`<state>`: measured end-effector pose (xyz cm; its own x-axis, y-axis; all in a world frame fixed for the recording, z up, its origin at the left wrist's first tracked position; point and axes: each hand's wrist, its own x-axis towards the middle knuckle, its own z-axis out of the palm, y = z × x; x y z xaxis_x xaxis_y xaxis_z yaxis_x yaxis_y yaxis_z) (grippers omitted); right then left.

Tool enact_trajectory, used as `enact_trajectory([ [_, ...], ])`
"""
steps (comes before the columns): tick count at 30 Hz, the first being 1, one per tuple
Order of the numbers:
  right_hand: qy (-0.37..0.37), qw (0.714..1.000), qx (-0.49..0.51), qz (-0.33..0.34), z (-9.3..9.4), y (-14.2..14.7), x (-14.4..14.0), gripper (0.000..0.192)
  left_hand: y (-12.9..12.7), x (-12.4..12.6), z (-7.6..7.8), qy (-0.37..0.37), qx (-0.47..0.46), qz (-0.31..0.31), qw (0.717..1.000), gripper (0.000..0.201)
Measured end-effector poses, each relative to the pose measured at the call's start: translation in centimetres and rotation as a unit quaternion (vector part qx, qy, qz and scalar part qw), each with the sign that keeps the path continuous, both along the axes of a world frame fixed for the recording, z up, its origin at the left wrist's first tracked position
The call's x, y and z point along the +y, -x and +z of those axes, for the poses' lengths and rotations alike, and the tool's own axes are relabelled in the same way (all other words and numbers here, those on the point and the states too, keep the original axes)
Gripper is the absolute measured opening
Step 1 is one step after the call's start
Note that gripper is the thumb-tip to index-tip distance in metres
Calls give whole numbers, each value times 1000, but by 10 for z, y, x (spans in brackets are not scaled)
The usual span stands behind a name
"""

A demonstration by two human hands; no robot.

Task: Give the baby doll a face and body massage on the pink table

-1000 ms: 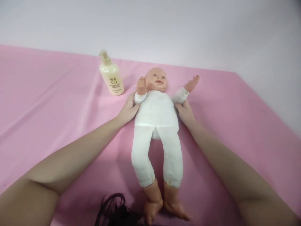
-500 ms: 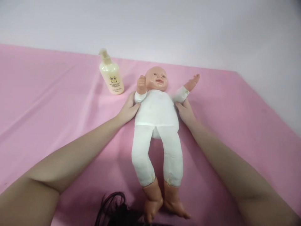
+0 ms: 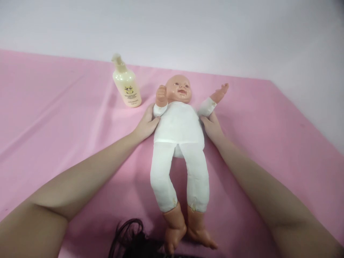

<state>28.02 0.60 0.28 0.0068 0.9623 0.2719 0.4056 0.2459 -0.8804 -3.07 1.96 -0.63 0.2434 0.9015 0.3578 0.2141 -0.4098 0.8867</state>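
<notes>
A baby doll (image 3: 178, 123) with a white body lies on its back, head away from me and bare feet towards me. My left hand (image 3: 147, 123) grips its side under the doll's arm on the left, thumb at the front and fingers hidden behind. On the opposite side, my right hand (image 3: 212, 127) holds the doll the same way, its thumb by the chest below the other raised arm. A cream pump bottle (image 3: 127, 87) with a cow's face on its label stands upright beyond my left hand.
Pink cloth (image 3: 67, 107) with soft creases covers the table, its far edge running behind the bottle and the doll's head. A pale surface (image 3: 188, 32) lies past it. Dark hair (image 3: 137, 240) shows at the bottom edge, close to the doll's feet.
</notes>
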Motion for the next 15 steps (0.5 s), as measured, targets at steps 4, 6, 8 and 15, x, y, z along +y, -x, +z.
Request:
enact_trajectory([
  [4,8,999,40,-25,1,1,-1,55,0,1,-2,-3,-11,0,1000,58],
  [6,8,999,43,-30,2,2,-1,55,0,2,-3,-7,-15,-2,1000,58],
  [8,9,999,44,-30,2,3,-1,55,1,3,-5,-12,-21,-6,1000,58],
  [15,3,999,42,-27,3,3,-1,54,1,3,-5,-14,-30,-15,999,57],
])
